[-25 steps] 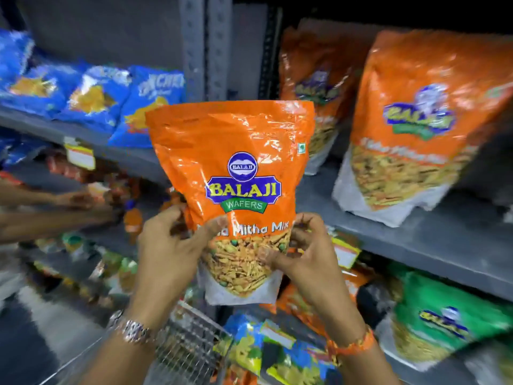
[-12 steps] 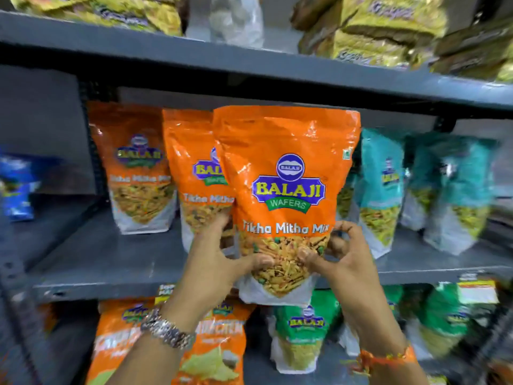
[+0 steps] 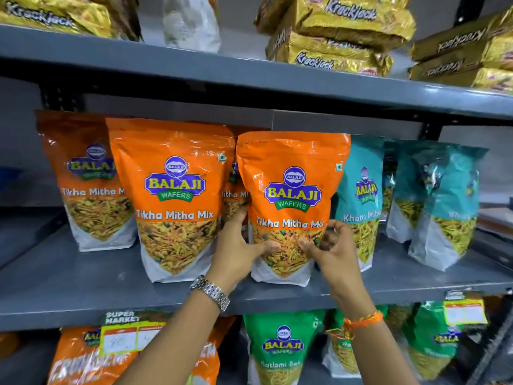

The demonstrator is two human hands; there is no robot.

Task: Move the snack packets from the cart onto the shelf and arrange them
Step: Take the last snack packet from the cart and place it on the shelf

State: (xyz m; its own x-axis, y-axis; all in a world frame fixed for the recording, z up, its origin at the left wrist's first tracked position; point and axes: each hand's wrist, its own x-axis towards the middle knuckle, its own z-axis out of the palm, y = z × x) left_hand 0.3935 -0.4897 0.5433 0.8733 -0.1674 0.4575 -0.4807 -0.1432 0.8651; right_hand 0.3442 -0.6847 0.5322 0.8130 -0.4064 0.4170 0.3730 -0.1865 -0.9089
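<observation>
An orange Tikha Mitha Mix packet stands upright on the grey middle shelf, its base resting on the shelf. My left hand grips its lower left side and my right hand grips its lower right side. A second orange packet stands just left of it, a third is further left and back, and another is partly hidden between them. The cart is out of view.
Teal Khatta Mitha packets stand right of the held packet. Gold Krackjack packs fill the top shelf. Green and orange packets sit on the shelf below, with price tags on the shelf edge.
The view swung from the cart up to the shelf. Both hands carried the orange packet forward and set its base down on the middle shelf, right of the other orange packets.
</observation>
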